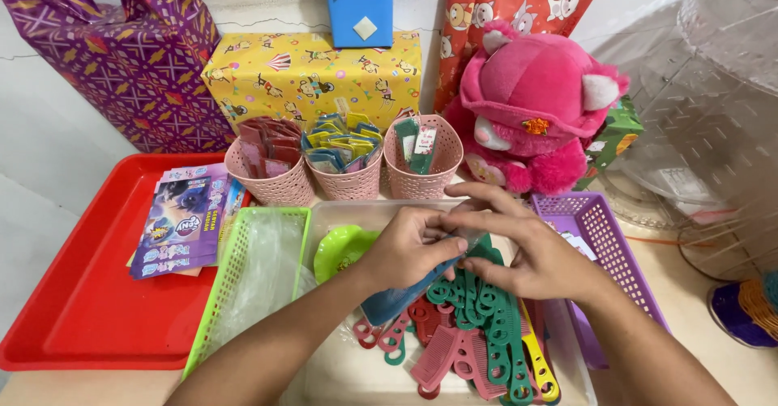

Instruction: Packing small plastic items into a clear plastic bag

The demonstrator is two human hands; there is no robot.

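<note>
1. Nearest the camera lie the loose combs, a heap of green, red, pink and yellow ones with handles overlapping, in a clear tray that keeps them within easy reach of both hands.
2. Above that heap the left hand and the right hand meet over one blue comb, which seems to sit in a thin clear sleeve; its lower end slants down toward the pile.
3. Left fingers are pinched together on the comb's upper end, thumb on top, holding it steady.
4. Right fingertips are pressed together at the same upper end, apparently gripping the sleeve's edge; the exact contact is hidden behind the left hand.
5. Both forearms come in from the bottom edge and converge, wrists bent slightly inward.
6. A green basket with clear bags stands just left of the tray, and a purple basket just right.
7. Behind stand three pink cups of small packets, a red tray with a printed booklet, and a pink plush toy.
</note>
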